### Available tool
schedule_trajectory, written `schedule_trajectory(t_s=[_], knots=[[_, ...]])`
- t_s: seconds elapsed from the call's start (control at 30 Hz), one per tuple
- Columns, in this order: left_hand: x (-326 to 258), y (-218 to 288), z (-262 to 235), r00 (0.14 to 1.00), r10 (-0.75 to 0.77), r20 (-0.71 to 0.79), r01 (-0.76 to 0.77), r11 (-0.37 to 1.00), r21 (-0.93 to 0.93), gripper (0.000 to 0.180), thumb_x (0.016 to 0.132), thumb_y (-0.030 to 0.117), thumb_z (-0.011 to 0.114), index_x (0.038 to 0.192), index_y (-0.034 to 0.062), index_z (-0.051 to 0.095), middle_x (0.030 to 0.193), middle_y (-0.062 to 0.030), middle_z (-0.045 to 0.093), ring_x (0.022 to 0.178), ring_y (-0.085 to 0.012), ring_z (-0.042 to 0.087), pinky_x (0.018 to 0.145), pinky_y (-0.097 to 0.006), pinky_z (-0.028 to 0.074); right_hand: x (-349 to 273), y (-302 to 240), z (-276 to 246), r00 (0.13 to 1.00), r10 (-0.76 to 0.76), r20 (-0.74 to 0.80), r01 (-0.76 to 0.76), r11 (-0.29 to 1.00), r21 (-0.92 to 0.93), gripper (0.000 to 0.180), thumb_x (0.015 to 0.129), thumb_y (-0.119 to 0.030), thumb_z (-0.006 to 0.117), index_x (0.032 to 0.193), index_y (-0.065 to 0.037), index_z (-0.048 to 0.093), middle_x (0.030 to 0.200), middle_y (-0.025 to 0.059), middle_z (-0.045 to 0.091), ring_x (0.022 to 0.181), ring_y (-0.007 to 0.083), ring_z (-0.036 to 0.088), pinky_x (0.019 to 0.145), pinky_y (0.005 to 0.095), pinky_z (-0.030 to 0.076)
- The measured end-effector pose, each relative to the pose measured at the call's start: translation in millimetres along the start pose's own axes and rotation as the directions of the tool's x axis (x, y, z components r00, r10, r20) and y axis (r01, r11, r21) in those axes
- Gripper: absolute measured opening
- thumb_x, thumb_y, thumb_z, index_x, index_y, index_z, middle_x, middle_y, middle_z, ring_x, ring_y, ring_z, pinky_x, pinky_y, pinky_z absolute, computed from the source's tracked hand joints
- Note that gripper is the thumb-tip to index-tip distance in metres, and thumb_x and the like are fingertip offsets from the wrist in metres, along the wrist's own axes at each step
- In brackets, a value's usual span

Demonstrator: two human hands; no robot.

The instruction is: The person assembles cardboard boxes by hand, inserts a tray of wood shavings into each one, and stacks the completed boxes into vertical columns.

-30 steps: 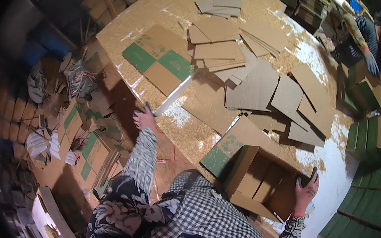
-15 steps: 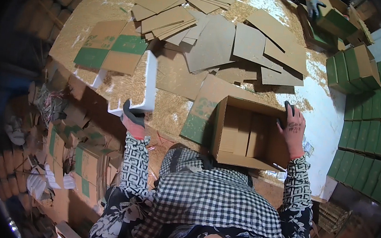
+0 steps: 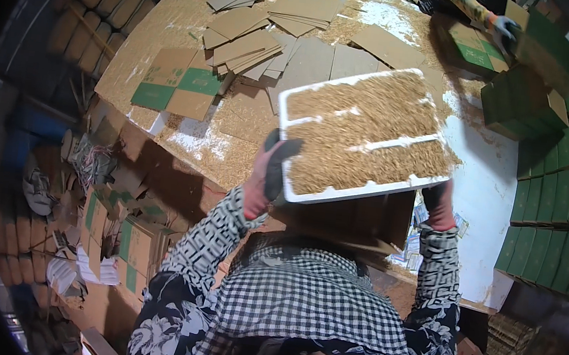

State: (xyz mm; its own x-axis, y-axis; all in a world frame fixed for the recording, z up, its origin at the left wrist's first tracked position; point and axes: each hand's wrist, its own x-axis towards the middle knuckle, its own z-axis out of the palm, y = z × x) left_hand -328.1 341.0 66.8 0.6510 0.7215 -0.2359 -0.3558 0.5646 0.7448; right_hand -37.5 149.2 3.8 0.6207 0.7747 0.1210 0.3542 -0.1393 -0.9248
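A white foam tray (image 3: 324,195), heaped with loose tan husks or shavings (image 3: 370,103), is tilted in the air over the table. My left hand (image 3: 268,175), in a pink glove with dark fingers, grips its left end. At the near right corner my right hand (image 3: 440,204), gloved alike, holds the tray too, its fingers partly hidden below the rim. Beneath the tray stands an open brown cardboard box (image 3: 357,221), most of it covered from sight, close against my checked apron.
Flat cardboard sheets (image 3: 243,50) and a green-and-brown flattened carton (image 3: 162,79) lie across the husk-strewn table (image 3: 211,144). Green boxes (image 3: 557,187) are stacked along the right. At the far right, another person's gloved hand (image 3: 505,27) handles a green box. Folded cartons (image 3: 139,252) stand lower left.
The tray has come up from the table's left side and over the box. My right hand has left the box's edge for the tray. The other person's box has tipped up.
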Motion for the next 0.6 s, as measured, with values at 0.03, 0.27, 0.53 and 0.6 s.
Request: schedule_trajectory(t_s=[0.03, 0.27, 0.53, 0.6], knots=[[-1, -3, 16, 0.992, -0.091, 0.083, 0.096, 0.993, -0.062, 0.047, 0.083, 0.016, 0.057, 0.125, 0.0022, 0.041, 0.109, -0.0147, 0.056, 0.095, -0.0239, 0.061, 0.080, -0.036, 0.053, -4, 3, -15, 0.977, -0.183, 0.105, 0.207, 0.933, -0.296, 0.047, 0.079, -0.025, 0.065, 0.114, 0.002, 0.051, 0.109, 0.0113, 0.062, 0.100, 0.0268, 0.058, 0.086, 0.0374, 0.047], [47, -44, -14, 0.960, 0.143, 0.239, -0.254, 0.804, 0.538, 0.061, 0.078, 0.040, 0.066, 0.116, -0.0036, 0.046, 0.106, -0.0133, 0.057, 0.096, -0.0205, 0.055, 0.083, -0.033, 0.045, -42, -54, -40, 0.995, 0.007, 0.098, -0.007, 1.000, 0.004, 0.048, 0.091, -0.039, 0.048, 0.124, -0.004, 0.046, 0.102, 0.0140, 0.060, 0.084, 0.0238, 0.062, 0.070, 0.0326, 0.052], [39, -55, -28, 0.784, 0.399, 0.476, -0.465, -0.130, 0.876, 0.039, 0.089, 0.024, 0.051, 0.119, -0.0016, 0.049, 0.123, -0.0183, 0.048, 0.116, -0.0236, 0.045, 0.098, -0.034, 0.035, -158, -120, -15, 0.925, 0.229, -0.303, -0.177, 0.966, 0.189, 0.060, 0.083, -0.020, 0.052, 0.136, 0.001, 0.035, 0.129, 0.0103, 0.044, 0.085, 0.0144, 0.055, 0.063, 0.0268, 0.046], [30, -56, -10, 0.973, 0.230, 0.036, -0.200, 0.751, 0.629, 0.038, 0.091, 0.021, 0.048, 0.123, -0.0002, 0.047, 0.127, -0.0148, 0.046, 0.118, -0.0216, 0.043, 0.101, -0.033, 0.032, -163, -120, -6, 0.912, 0.291, -0.290, -0.235, 0.948, 0.214, 0.060, 0.083, -0.022, 0.053, 0.136, 0.000, 0.034, 0.130, 0.0107, 0.042, 0.091, 0.0156, 0.054, 0.070, 0.0280, 0.047]])
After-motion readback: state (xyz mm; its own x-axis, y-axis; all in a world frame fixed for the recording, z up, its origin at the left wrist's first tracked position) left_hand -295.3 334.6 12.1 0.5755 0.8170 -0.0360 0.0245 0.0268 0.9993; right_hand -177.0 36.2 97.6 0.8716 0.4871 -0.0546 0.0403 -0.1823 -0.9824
